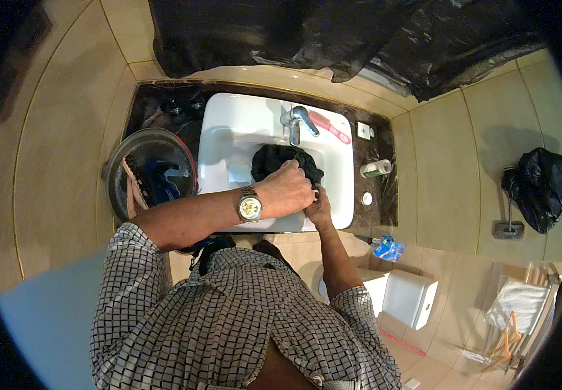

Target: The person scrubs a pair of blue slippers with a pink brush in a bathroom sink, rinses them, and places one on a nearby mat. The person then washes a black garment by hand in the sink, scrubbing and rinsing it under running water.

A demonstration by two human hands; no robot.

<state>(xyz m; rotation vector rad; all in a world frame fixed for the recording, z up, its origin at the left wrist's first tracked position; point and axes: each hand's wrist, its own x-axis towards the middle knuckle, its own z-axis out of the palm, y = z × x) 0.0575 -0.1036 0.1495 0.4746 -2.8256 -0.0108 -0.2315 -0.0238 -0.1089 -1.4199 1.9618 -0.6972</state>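
Note:
A wet-looking black cloth (286,162) lies bunched in the white sink (219,120), below the chrome faucet (296,123). My left hand (286,188), with a metal-band watch at the wrist, is closed on the near right part of the cloth. Right beside it, my right hand (320,207) has its fingers curled at the cloth's lower right edge, close against the left hand. Part of the grip is hidden behind my left hand. On the sink's back ledge rests a pink brush (330,127).
A dark round tub (116,195) holding blue and pink items stands left of the sink. On the dark counter at the right are a small bottle (375,169), a white round cap (367,198) and a small square box (363,130). A white toilet (411,299) stands at the lower right.

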